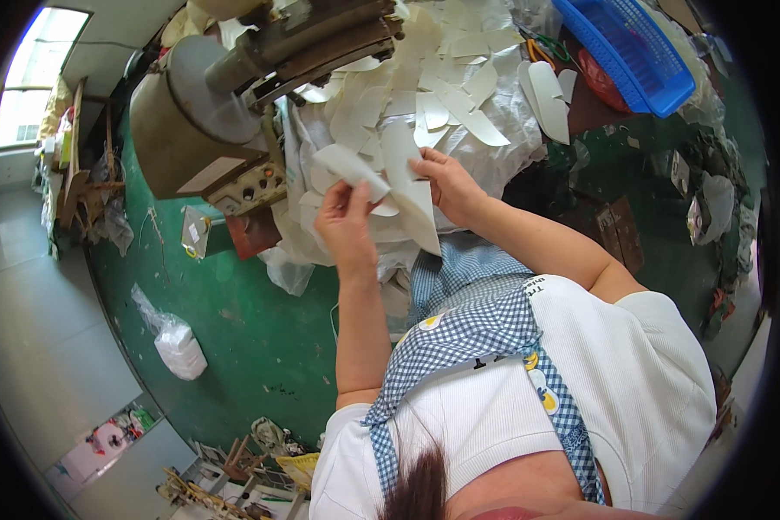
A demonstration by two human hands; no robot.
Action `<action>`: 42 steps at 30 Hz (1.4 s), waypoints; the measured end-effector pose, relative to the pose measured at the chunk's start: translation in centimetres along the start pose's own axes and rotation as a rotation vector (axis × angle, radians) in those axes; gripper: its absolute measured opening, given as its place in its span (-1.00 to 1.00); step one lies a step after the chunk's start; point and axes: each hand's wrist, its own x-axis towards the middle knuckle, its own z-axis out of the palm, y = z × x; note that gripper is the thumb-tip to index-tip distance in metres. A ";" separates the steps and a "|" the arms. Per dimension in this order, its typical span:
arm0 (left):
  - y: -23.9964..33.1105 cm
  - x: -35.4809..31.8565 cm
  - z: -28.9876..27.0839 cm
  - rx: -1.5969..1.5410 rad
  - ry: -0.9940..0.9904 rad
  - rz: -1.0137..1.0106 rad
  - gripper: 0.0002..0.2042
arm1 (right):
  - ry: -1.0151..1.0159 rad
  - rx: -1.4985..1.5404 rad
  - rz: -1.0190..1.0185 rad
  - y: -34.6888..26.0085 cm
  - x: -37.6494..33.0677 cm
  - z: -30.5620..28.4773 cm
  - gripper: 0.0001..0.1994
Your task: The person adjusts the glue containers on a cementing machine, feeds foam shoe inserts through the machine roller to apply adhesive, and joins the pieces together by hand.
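My left hand point(348, 221) pinches a curved, cream-white cut-out piece point(348, 166) of thin sheet material, with its broad end pointing up and away to the left. My right hand point(451, 184) grips a longer white cut-out piece point(418, 215) between thumb and fingers. The two pieces meet or overlap between my hands; which lies on top is hard to tell. Both hands are above a heap of similar white pieces point(442, 78), spread on a whitish plastic sheet point(518, 160). Several of these pieces have notched or pointed ends.
A bulky machine point(160, 130) with a knobbed control panel point(251, 186) stands left of the heap, its arm point(321, 43) reaching over it. A blue plastic basket point(667, 95), a red bag point(598, 78) and orange-handled scissors point(537, 54) are at the far right. A plastic-wrapped bundle point(180, 351) rests on the green floor.
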 end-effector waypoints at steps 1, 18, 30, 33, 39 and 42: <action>0.4 0.5 -0.7 -0.006 0.040 0.024 -0.89 | 0.019 0.047 -0.003 -1.0 0.0 -0.4 -0.71; 5.9 -2.9 -3.9 -0.102 0.103 0.048 -0.88 | -0.106 -0.313 -0.282 -10.1 3.6 7.2 -0.39; 6.7 -5.7 -5.6 -0.135 0.120 0.014 -0.88 | 0.381 0.131 -0.175 -8.7 5.8 11.3 -0.62; 6.8 -4.6 -4.8 -0.054 0.106 0.025 -0.89 | 0.379 -0.407 -0.337 -5.4 3.3 7.7 -0.53; 7.1 -2.0 -2.7 0.007 -0.009 0.074 -0.83 | 0.049 -1.581 -1.015 -1.4 -6.7 10.9 -0.48; 7.9 -2.1 -0.5 -0.039 -0.156 0.023 -0.76 | 0.104 -1.405 -0.835 -1.9 -5.4 9.8 -0.54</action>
